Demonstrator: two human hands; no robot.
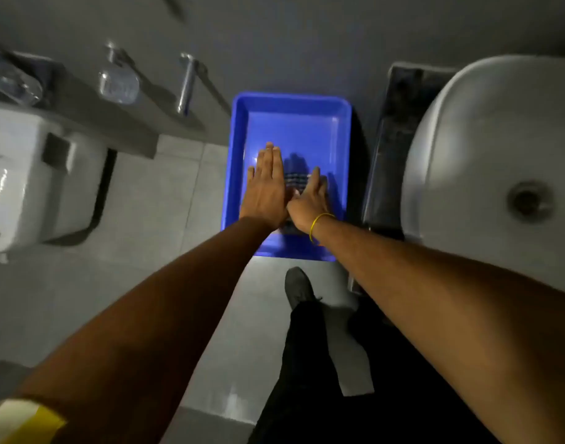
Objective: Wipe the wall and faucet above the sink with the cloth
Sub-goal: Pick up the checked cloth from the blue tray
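Observation:
A dark checkered cloth (294, 182) lies in a blue plastic tray (342, 129) on the floor. Both my arms reach down over the tray. My left hand (265, 190) is flat with straight fingers, just left of the cloth, and holds nothing. My right hand (310, 200), with a yellow band at the wrist, rests over the cloth and covers most of it; whether its fingers grip the cloth is hidden. The white sink basin (486, 149) with its drain (528, 200) is at the right. No sink faucet is in view.
A white toilet (34, 174) stands at the left, under a grey ledge with chrome fittings (186, 81) on the wall. A dark cabinet side (387, 149) sits between tray and sink. My dark shoe (298, 288) stands on the grey floor tiles just before the tray.

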